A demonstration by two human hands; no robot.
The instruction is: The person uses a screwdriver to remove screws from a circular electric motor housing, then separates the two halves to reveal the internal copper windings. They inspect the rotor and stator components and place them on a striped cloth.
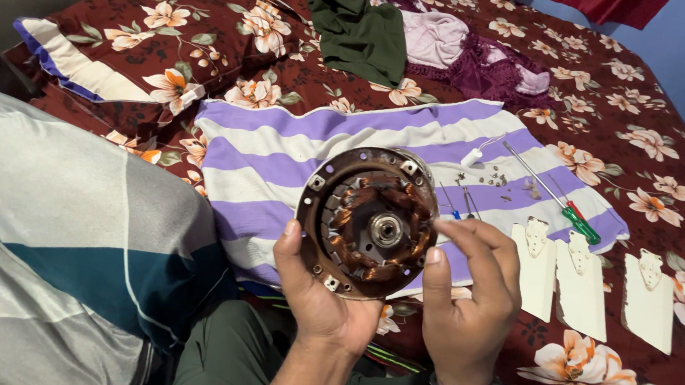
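While your left hand (315, 291) grips the fan motor (367, 221) underneath, keep it level; right hand (468, 294) fingertips pinch its rim.

The round rusty metal fan motor with copper windings (367, 222) sits upright between the left hand (321, 291), beneath and left of it, and the right hand (468, 294), at its right edge. Behind it lies the purple-and-white striped cloth (297, 145) on the maroon floral bedsheet (645, 117). On the cloth, right of the motor, lie small loose screws (492, 179) and a green-handled screwdriver (555, 195). Cream fan-blade brackets (581, 286) lie further right. A floral pillow (144, 38) lies behind left.
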